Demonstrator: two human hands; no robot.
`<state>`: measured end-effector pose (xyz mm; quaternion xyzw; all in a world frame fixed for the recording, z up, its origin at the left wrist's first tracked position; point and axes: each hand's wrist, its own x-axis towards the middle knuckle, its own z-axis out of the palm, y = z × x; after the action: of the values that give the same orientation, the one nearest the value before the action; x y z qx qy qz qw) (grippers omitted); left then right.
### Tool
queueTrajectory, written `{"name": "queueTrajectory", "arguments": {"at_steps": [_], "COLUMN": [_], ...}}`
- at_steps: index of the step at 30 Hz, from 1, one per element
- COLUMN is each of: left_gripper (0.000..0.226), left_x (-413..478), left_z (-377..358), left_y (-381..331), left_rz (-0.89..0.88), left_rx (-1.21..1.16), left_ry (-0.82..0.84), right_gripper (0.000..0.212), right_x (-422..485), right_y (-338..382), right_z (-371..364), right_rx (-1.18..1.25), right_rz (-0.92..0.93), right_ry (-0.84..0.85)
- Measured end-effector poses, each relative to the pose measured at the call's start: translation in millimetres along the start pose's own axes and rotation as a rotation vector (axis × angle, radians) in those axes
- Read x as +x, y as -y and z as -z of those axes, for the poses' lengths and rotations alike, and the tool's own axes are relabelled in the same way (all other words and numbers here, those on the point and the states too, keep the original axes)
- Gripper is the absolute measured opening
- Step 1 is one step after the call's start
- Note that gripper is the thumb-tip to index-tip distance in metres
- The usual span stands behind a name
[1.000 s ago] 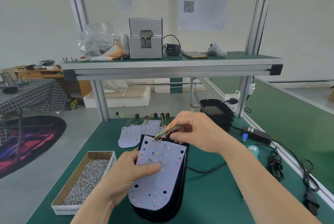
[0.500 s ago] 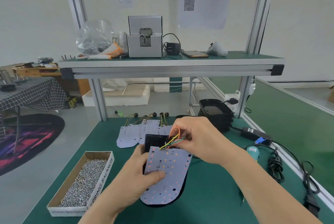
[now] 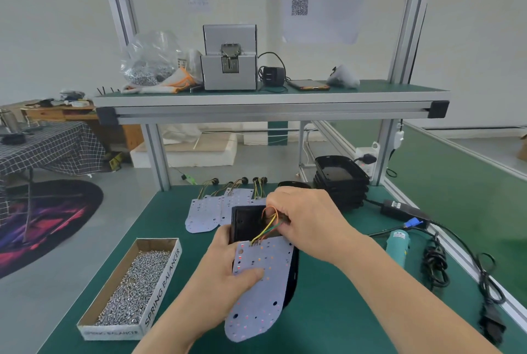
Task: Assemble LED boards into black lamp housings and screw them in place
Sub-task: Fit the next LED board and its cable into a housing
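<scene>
A white LED board (image 3: 261, 291) lies slid toward me over a black lamp housing (image 3: 246, 222), leaving the housing's far end uncovered. My left hand (image 3: 225, 271) grips the board's left edge, thumb on top. My right hand (image 3: 302, 222) pinches the board's coloured wires (image 3: 266, 225) at the housing's far end. Several more LED boards (image 3: 211, 211) with wires lie behind on the green bench. A stack of black housings (image 3: 339, 179) stands at the back right.
An open cardboard box of screws (image 3: 134, 288) sits left of my hands. A teal electric screwdriver (image 3: 397, 245), a black power adapter (image 3: 399, 208) and coiled cables (image 3: 436, 268) lie to the right. An upper shelf (image 3: 271, 105) carries a grey screw feeder (image 3: 229, 59).
The LED board has slid toward me, baring the housing's far end. My right hand has drawn the wires into a loop over that opening. My view has risen a little.
</scene>
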<state>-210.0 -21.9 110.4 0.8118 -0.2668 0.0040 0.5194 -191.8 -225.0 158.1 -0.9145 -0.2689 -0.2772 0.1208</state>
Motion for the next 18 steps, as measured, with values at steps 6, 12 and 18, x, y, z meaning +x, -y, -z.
{"name": "queueTrajectory", "arguments": {"at_steps": [6,12,18], "left_gripper": [0.037,0.016,0.033], "left_x": [1,3,8], "left_z": [3,3,8], "left_y": [7,11,11], "left_rz": [-0.038,-0.021,-0.037], "left_rx": [0.021,-0.019,-0.026], "left_ry": [-0.01,-0.027,-0.024], "right_gripper": [0.043,0.012,0.015], "right_x": [-5,-5,-1], "right_y": [-12,-15,-17], "right_z": [-12,-9,2], "right_rx": [0.196,0.276,0.337], "right_rz": [-0.177,-0.073,-0.062], "right_ry": [0.022,0.108,0.193]}}
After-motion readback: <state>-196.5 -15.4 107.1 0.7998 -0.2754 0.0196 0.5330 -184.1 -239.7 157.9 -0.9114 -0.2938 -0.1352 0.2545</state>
